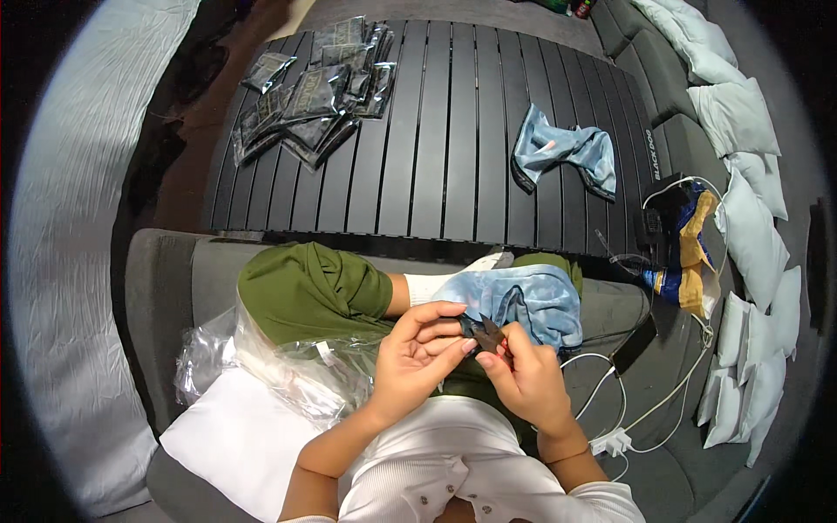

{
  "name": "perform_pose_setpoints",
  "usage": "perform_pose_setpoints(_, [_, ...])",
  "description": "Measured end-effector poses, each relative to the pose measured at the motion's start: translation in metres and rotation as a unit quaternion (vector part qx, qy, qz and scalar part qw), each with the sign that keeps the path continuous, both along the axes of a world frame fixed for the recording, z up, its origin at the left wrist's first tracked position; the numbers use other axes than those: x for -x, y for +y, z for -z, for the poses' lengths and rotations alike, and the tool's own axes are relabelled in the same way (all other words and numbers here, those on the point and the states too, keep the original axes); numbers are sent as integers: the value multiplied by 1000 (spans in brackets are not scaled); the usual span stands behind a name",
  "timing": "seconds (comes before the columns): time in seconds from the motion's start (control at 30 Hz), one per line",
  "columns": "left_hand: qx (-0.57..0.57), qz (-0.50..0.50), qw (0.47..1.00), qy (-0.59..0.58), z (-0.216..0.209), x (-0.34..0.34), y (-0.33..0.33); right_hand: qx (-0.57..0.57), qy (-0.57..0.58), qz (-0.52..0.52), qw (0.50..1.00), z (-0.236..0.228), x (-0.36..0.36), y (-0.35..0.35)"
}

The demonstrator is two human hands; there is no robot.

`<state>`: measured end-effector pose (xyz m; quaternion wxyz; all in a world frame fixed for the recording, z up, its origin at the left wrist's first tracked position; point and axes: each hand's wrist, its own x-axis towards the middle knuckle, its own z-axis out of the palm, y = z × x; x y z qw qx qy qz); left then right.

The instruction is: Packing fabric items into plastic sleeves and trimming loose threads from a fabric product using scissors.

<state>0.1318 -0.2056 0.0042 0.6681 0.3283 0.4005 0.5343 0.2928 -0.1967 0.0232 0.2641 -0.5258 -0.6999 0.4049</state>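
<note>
Over my lap lies a light-blue tie-dyed cloth (pixel 540 301) with a dark edge. My left hand (pixel 417 353) has its thumb and fingers closed on a dark edge that seems to belong to this cloth. Gripped in my right hand (pixel 530 375) is a small pair of dark, pointed thread snips (pixel 490 333). The blades point up and away from me, right beside my left fingertips. Its handles are hidden in the palm. Exactly where the blades meet the edge is too small to tell.
A black slatted table (pixel 436 131) stands ahead. On it are several packets in clear wrap (pixel 318 91) at left and another blue cloth (pixel 562 148) at right. Clear plastic bags (pixel 305 370) and a white pillow (pixel 240 444) lie left of me; white cables (pixel 615 440) trail at right.
</note>
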Motion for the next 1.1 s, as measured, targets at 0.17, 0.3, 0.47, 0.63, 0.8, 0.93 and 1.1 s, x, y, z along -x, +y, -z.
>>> perform_pose_setpoints(0.17, [27,2,999,-40,-3,1,2,-3,-7,2,1000,-2,1,1])
perform_pose_setpoints(0.3, [59,-3,996,-60,-2,4,2,-18,-23,-6,1000,0,2,1])
perform_pose_setpoints(0.47, [67,-3,997,-47,-5,5,4,-38,-34,-10,999,3,3,2])
perform_pose_setpoints(0.63, [57,-10,997,-53,-1,3,2,-26,29,30,999,-4,-4,4])
perform_pose_setpoints(0.8, [62,21,996,-57,2,7,-1,6,60,111,992,-7,-9,6])
perform_pose_setpoints(0.93, [66,1,996,-64,0,4,0,25,29,44,998,-9,-5,2])
perform_pose_setpoints(1.1, [75,4,995,-72,-3,4,2,-10,-8,14,1000,1,-4,-1])
